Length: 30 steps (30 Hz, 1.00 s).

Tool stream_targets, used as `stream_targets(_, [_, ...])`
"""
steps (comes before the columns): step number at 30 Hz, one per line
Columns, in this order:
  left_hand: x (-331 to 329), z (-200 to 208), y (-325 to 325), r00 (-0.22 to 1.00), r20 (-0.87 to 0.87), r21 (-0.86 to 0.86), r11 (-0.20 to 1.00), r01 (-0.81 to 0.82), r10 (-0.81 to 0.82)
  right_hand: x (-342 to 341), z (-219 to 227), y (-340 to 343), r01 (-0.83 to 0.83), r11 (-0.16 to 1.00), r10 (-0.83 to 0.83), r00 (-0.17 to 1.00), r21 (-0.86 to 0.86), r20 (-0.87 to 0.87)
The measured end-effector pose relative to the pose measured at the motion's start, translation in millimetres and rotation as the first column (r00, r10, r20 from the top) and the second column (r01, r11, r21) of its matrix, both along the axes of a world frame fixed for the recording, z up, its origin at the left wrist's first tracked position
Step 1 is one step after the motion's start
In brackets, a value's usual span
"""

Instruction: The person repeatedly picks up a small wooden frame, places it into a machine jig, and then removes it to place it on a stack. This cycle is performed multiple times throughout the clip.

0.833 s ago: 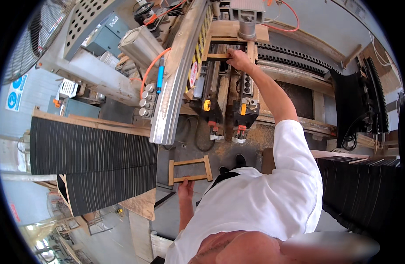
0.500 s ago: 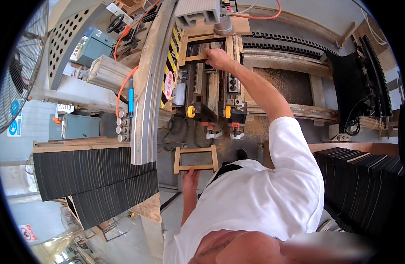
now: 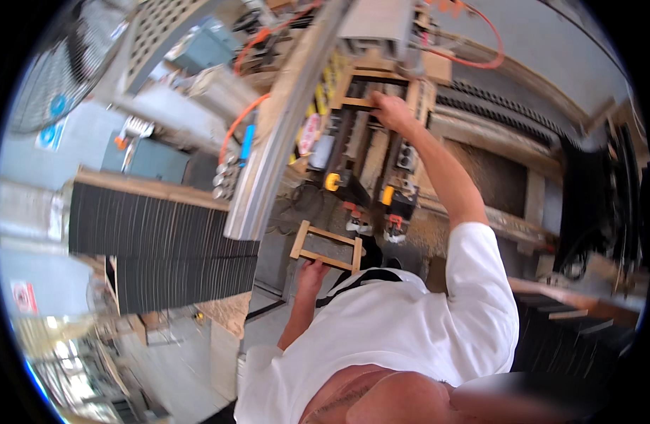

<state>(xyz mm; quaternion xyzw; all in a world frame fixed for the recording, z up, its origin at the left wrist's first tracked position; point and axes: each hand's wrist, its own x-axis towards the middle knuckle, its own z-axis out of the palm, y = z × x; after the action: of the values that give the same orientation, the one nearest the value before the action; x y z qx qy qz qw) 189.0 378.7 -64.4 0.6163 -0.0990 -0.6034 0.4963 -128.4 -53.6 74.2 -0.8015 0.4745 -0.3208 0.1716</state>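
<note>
My left hand [image 3: 311,275] grips the near rail of a small light-wood frame [image 3: 332,236]. The frame, with its rails and two end pieces, hangs tilted in front of my waist. Stretched far forward, my right hand [image 3: 391,113] is closed on the near rail of another wooden frame [image 3: 356,103], which lies on the machine bed under a grey metal housing [image 3: 374,25]. My right fingertips are partly hidden behind the hand. Nearer to me on the machine are a yellow knob [image 3: 332,181] and a second yellow knob [image 3: 388,195].
At left, black strips [image 3: 155,222] stand in tight rows beside a long metal beam [image 3: 258,201] with an orange hose [image 3: 234,131]. More black strips [image 3: 551,339] are stacked at right. A cage fan [image 3: 63,78] is at far left. Sawdust [image 3: 491,169] covers the machine's right side.
The view has turned and blurred, so the scene sits tilted. Both hands keep their hold; the frame in my left hand is now more slanted.
</note>
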Motion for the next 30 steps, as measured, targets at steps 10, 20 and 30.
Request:
stream_targets(10, [0,34,27,0.895,0.419,-0.190,0.979,-0.078,0.153,8,19,14,-0.001,1.000,0.002,0.998,0.015,-0.062])
stream_targets(20, [73,284,149,0.719,0.581,-0.533,0.846,-0.018,0.381,18,21,26,0.062,0.998,-0.062,0.990,-0.003,-0.125])
stream_targets(30, [348,439,232,0.635,0.189,-0.859,0.440,-0.263,0.749,64,47,98,0.178,0.932,-0.181,0.983,-0.315,0.020])
